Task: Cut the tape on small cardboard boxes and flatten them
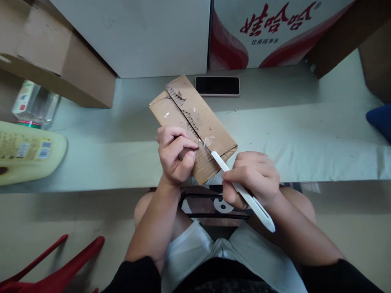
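A small flat cardboard box (210,126) lies slantwise at the front edge of the table, its brown surface torn along a seam, with scraps of clear tape (207,141) clinging to it. My left hand (176,154) is closed at the box's lower left side, its fingers curled and the index fingertip near the tape. In my right hand (252,179) is a white utility knife (255,207), gripped along its handle. The knife's tip touches the box at the seam, close to the left fingertips. How far the blade reaches in is hidden.
Behind the box lies a dark-screened phone (217,86), in front of a white carton (137,36) and a red-and-white carton (275,44). A yellow bottle (30,154), a clear bottle (36,103) and a cardboard carton (82,69) stand left. A blue object (380,122) is at right.
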Motion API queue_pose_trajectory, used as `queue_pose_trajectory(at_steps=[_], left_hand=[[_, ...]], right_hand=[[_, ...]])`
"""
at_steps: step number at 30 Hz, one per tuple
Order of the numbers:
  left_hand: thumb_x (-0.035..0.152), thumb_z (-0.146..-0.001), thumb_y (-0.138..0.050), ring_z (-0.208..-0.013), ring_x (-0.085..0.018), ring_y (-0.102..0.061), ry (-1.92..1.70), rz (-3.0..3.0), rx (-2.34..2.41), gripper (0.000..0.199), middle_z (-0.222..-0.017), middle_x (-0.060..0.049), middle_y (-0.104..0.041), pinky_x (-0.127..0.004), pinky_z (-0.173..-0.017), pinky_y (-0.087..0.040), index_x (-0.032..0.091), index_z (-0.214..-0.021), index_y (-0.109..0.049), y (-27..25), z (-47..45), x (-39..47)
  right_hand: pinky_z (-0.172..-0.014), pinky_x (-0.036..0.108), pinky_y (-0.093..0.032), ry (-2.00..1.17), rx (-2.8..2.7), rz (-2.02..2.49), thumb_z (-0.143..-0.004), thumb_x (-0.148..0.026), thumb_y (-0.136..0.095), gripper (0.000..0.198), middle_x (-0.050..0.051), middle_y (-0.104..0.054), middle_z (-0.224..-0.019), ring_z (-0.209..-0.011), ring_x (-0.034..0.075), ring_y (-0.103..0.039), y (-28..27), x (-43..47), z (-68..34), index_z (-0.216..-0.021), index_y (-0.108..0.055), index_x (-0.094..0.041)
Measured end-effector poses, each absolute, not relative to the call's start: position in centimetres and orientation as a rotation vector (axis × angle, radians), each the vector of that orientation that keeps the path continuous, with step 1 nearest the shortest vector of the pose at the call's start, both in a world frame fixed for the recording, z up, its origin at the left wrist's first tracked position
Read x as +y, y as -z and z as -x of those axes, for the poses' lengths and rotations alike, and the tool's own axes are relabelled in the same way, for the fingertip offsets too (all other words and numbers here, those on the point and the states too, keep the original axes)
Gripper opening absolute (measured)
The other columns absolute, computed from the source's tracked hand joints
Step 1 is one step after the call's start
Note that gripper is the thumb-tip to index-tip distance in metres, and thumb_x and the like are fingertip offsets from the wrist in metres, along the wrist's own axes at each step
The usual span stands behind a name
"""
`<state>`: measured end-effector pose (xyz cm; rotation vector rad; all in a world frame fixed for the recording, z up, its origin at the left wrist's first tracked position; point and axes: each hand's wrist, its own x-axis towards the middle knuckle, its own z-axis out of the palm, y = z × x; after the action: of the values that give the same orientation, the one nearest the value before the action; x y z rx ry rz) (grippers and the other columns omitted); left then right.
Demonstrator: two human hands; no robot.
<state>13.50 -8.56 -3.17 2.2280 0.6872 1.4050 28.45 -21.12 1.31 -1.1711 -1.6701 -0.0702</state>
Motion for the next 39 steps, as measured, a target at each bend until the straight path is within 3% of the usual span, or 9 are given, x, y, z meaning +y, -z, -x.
queue_pose_trajectory(at_steps=[6,13,39], left_hand=[[0.052,-0.094,-0.048,-0.085,-0.024,-0.055,-1.409,-2.212,0.639,0.039,-0.086,-0.006,-0.061,-0.049,-0.085,-0.046,0.026,-0.076,-0.069,2.9,-13.5,-8.7],[0.057,-0.094,-0.045,-0.085,-0.025,-0.056,-1.377,-2.236,0.703,0.045,-0.084,-0.007,-0.062,-0.050,-0.084,-0.048,0.026,-0.071,-0.068,2.9,-13.5,-8.7],[0.048,-0.095,-0.052,-0.084,-0.023,-0.056,-1.422,-2.198,0.587,0.036,-0.084,-0.005,-0.063,-0.046,-0.084,-0.044,0.024,-0.076,-0.071,3.0,-13.8,-8.6]], right_hand=[[-0.050,0.025,-0.034,0.076,-1.705,1.214,-0.081,-0.010,-0.058,0.015,-0.007,-0.049,-0.057,-0.049,0.010,-0.041,-0.5,-20.9,-28.4,-0.083,-0.052,-0.023],[-0.048,0.027,-0.028,0.121,-1.707,1.256,-0.076,-0.007,-0.056,0.019,-0.008,-0.040,-0.051,-0.046,0.010,-0.032,-1.2,-21.2,-28.0,-0.073,-0.047,-0.023],[-0.044,0.021,-0.038,0.031,-1.513,1.407,-0.072,-0.008,-0.052,0.014,-0.006,-0.048,-0.050,-0.042,0.008,-0.041,-2.2,-21.6,-27.7,-0.073,-0.052,-0.022]])
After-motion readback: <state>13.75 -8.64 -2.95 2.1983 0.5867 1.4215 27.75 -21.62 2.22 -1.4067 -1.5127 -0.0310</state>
